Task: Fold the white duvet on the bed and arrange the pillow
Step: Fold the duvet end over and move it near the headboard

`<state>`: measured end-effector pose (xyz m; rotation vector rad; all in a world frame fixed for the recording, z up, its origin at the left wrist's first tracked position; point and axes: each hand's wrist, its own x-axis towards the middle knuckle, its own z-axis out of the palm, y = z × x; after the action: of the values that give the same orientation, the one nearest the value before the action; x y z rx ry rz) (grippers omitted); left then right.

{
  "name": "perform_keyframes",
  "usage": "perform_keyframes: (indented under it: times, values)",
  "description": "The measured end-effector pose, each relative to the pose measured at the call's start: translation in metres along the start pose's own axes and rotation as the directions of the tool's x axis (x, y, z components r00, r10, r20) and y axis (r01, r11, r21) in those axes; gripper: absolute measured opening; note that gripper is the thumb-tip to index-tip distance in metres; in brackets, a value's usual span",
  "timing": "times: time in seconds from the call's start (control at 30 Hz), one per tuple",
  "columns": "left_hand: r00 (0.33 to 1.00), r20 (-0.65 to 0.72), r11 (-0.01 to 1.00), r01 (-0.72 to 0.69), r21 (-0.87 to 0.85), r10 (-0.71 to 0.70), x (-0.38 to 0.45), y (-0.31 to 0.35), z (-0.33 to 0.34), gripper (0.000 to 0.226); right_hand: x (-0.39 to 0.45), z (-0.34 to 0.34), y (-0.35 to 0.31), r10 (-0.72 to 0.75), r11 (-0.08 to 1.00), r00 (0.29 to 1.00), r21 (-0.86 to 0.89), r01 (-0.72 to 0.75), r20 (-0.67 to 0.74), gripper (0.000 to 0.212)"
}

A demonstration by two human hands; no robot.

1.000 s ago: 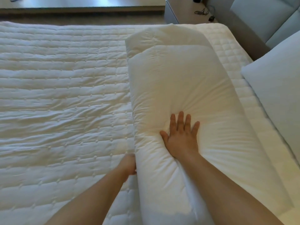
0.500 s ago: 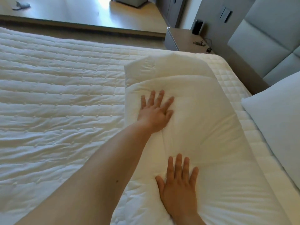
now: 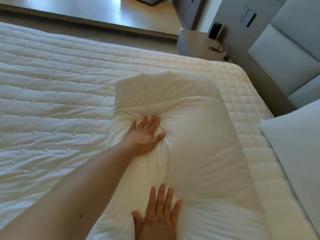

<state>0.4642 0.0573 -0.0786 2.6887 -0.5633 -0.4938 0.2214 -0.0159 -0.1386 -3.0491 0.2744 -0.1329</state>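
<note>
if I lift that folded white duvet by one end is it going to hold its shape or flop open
The folded duvet will probably flop: it dents and creases deeply under the left hand, so it looks soft and puffy. It likely feels light for its bulk. The right hand also sinks in, so one-ended lifting may let the layers sag open; supporting from beneath seems safer.

The duvet point(image 3: 199, 139) is soft matt white cloth, puffy and creased into fine wrinkles. Under it, the mattress cover point(image 3: 52, 94) is quilted white cloth, stitched in rows with small tufted dimples. Right of the duvet, the pillow point(image 3: 297, 146) has smooth, plain cloth. Beyond the duvet, the nightstand point(image 3: 199, 42) looks like matt wood, the headboard point(image 3: 285, 54) is padded smooth grey upholstery, and the floor point(image 3: 86, 9) shows a glossy sheen.
</note>
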Motion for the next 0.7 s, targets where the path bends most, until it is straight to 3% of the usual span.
perform_keyframes:
  times: [0.2,0.3,0.47,0.53,0.57,0.6,0.63,0.67,0.7]
  values:
    - [0.989,-0.037,0.968,0.148,0.204,-0.143,-0.003,0.029,0.002,0.069,0.001,0.002,0.006,-0.045,0.994,0.999,0.098,0.046,-0.006,0.079]
    - [0.965,-0.056,0.932,0.263,0.251,-0.257,-0.012,0.056,-0.011,0.066,0.0,-0.009,0.009,-0.051,0.988,0.997,0.148,0.041,0.065,0.079]
    - [0.935,-0.158,0.943,0.329,0.048,-0.318,-0.066,0.082,-0.012,0.059,-0.004,-0.038,0.016,-0.058,0.982,0.968,0.188,0.012,0.242,0.079]
    - [0.935,-0.161,0.949,0.315,-0.027,-0.315,-0.097,0.076,-0.003,0.06,0.002,-0.075,0.023,-0.155,0.96,0.899,0.278,0.039,0.41,0.081]
    - [0.935,-0.158,0.948,0.315,-0.042,-0.318,-0.11,0.072,0.001,0.061,0.006,-0.099,0.032,-0.242,0.927,0.855,0.369,0.065,0.458,0.081]
    - [0.933,-0.155,0.946,0.321,-0.042,-0.324,-0.119,0.067,0.007,0.064,0.012,-0.124,0.043,-0.277,0.873,0.858,0.487,0.037,0.433,0.082]
    - [0.931,-0.16,0.945,0.326,-0.032,-0.327,-0.123,0.064,0.012,0.069,0.022,-0.15,0.062,-0.321,0.75,0.848,0.66,-0.044,0.421,0.088]
    - [0.931,-0.173,0.946,0.323,-0.016,-0.321,-0.122,0.062,0.016,0.075,0.033,-0.177,0.085,-0.291,0.646,0.893,0.759,-0.083,0.345,0.092]
    - [0.931,-0.188,0.947,0.32,0.001,-0.314,-0.118,0.062,0.022,0.08,0.049,-0.195,0.109,-0.198,0.625,0.948,0.777,-0.073,0.249,0.089]
